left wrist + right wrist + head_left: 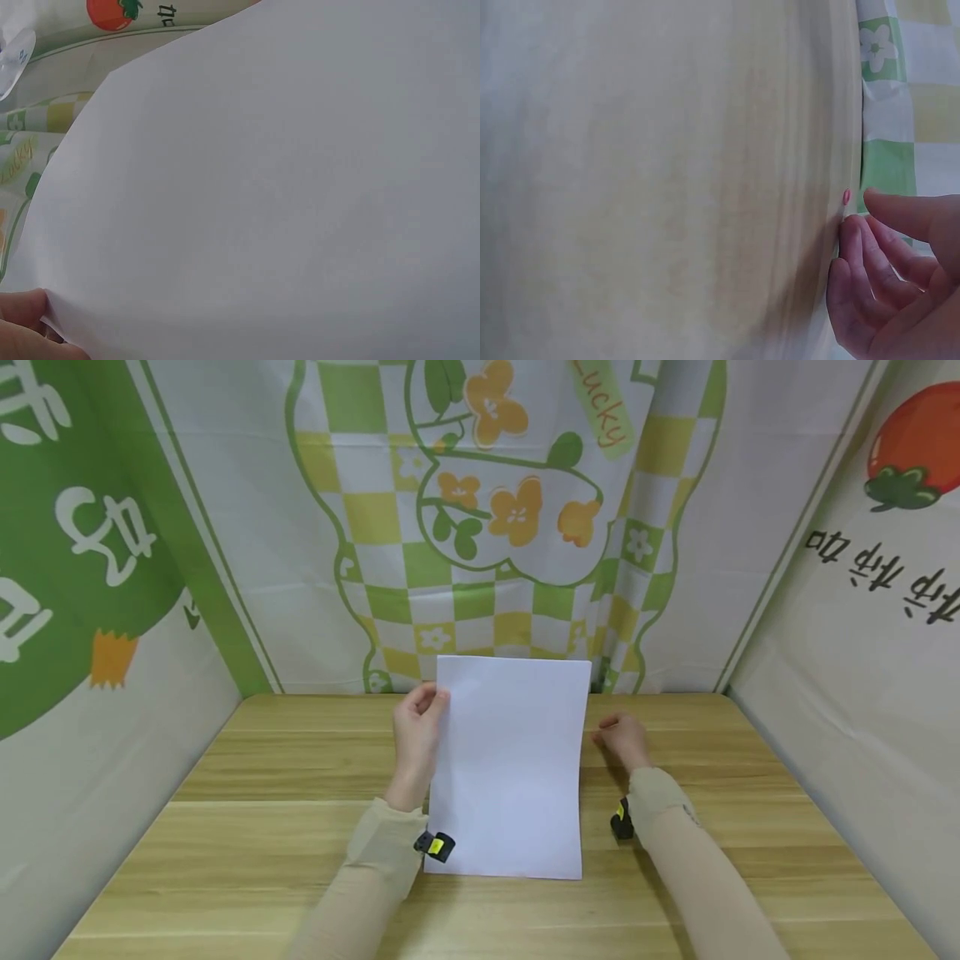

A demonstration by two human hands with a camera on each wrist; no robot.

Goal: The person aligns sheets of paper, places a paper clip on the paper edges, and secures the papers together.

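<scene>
A blank white sheet of paper (510,768) stands raised in the head view, its top edge above the table's far edge. My left hand (417,727) pinches its left edge near the upper part, between thumb and fingers. In the left wrist view the paper (255,187) fills most of the picture, with the pinching fingertips (26,307) at its lower left corner. To the right of the sheet, apart from it, is my right hand (624,739). Its fingers are loosely bent, and the thumb stays apart from them. Close to the fingertips shows a tiny red spot (846,196).
A wooden table (285,835) lies under both arms. Behind it hangs a green-and-yellow checked curtain (382,518). Printed cloth walls enclose the left and right sides, the right one with a tomato print (915,447). Each wrist wears a band with a small black device (621,820).
</scene>
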